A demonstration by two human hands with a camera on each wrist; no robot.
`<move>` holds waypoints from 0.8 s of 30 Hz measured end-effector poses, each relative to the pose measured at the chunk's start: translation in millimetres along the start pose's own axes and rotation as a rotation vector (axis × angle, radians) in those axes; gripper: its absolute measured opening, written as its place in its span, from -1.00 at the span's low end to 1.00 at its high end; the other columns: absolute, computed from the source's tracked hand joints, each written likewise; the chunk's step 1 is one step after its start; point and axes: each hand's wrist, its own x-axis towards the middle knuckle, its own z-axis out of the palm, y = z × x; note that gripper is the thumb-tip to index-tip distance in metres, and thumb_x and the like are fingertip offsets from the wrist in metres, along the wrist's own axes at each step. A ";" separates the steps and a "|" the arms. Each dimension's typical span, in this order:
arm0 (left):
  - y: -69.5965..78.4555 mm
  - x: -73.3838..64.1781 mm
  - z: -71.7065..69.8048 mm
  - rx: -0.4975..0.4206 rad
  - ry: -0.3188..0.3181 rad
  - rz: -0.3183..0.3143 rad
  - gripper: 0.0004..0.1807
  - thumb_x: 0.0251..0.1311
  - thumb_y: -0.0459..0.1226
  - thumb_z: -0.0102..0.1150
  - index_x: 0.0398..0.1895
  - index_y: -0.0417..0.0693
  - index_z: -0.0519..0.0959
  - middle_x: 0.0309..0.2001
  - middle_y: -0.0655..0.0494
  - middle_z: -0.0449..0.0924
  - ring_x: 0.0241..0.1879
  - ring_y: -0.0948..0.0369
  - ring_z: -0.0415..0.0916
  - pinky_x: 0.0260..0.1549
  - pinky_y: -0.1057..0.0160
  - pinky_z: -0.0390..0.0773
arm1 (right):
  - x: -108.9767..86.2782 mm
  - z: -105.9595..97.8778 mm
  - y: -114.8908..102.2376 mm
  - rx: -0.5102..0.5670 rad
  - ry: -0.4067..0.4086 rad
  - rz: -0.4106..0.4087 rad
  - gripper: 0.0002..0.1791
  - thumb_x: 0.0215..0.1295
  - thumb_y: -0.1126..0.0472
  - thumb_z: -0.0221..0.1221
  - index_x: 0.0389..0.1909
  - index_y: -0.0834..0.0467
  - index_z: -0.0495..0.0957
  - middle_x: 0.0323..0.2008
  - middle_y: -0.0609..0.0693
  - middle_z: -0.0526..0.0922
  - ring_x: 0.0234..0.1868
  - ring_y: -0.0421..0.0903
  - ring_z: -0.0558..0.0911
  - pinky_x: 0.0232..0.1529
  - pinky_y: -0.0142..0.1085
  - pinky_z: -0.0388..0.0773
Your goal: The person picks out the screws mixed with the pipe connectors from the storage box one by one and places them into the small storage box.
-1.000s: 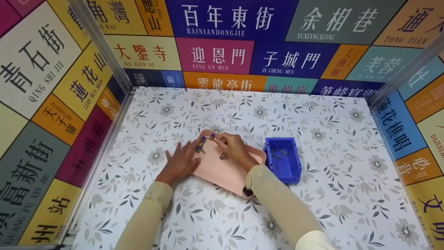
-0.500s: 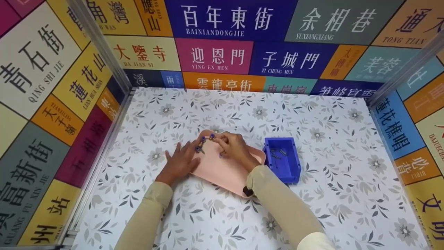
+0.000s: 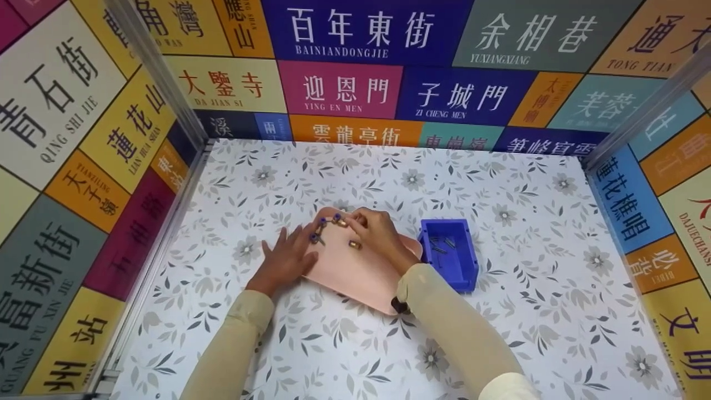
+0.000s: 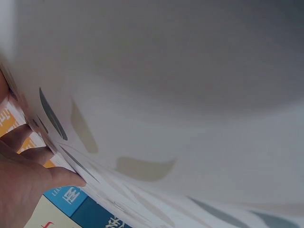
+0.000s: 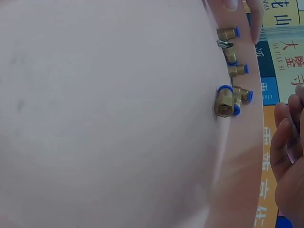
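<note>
Brass push-in fittings with blue collars [image 5: 224, 102] lie along the far left edge of a pink tray [image 3: 350, 278]. One fitting [image 3: 355, 243] lies apart, nearer the tray's middle. My left hand [image 3: 286, 258] rests at the tray's left edge, fingers spread; in the left wrist view its fingers [image 4: 35, 154] touch the edge area. My right hand [image 3: 380, 236] hovers over the tray's far side, fingers loosely curled close to the fittings. In the right wrist view, that hand [image 5: 289, 166] shows nothing in its visible fingers; its fingertips are partly cut off.
A blue bin [image 3: 472, 250] stands right of the tray with several thin dark metal pieces [image 3: 439, 244] inside. Floral-patterned white tabletop [image 3: 500, 322] surrounds both. Colourful sign-printed walls [image 3: 344, 89] enclose the back and sides.
My right hand has shifted slightly, uncovering the separate fitting, which was partly behind its fingers. The left hand stays in place.
</note>
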 end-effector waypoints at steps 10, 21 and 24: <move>2.2 -2.6 -1.6 -0.001 0.004 -0.002 -0.24 0.52 0.19 -0.22 0.67 0.47 -0.22 0.67 -0.02 -0.07 0.62 -0.30 -0.27 0.30 -0.67 -0.36 | 0.4 -23.8 -3.3 0.027 0.017 0.024 -0.84 0.40 0.17 0.30 -0.29 0.19 0.73 -0.61 -0.04 0.63 -0.60 -0.29 0.50 -0.53 -0.42 0.43; 3.5 -3.9 -1.5 0.000 0.012 0.003 -0.25 0.53 0.18 -0.20 0.67 0.44 -0.18 0.66 -0.02 -0.05 0.61 -0.31 -0.25 0.29 -0.68 -0.33 | -7.2 -57.2 -0.2 0.062 0.082 0.006 -0.82 0.42 0.11 0.29 -0.27 0.15 0.73 -0.65 -0.08 0.62 -0.67 -0.34 0.49 -0.58 -0.39 0.45; 3.0 -2.9 -1.3 0.011 0.015 0.015 -0.25 0.53 0.19 -0.22 0.67 0.40 -0.17 0.65 -0.05 -0.03 0.61 -0.33 -0.24 0.27 -0.69 -0.32 | -11.1 -68.3 0.7 0.080 0.093 -0.018 -0.82 0.42 0.12 0.28 -0.25 0.15 0.73 -0.66 -0.06 0.62 -0.68 -0.32 0.50 -0.60 -0.40 0.42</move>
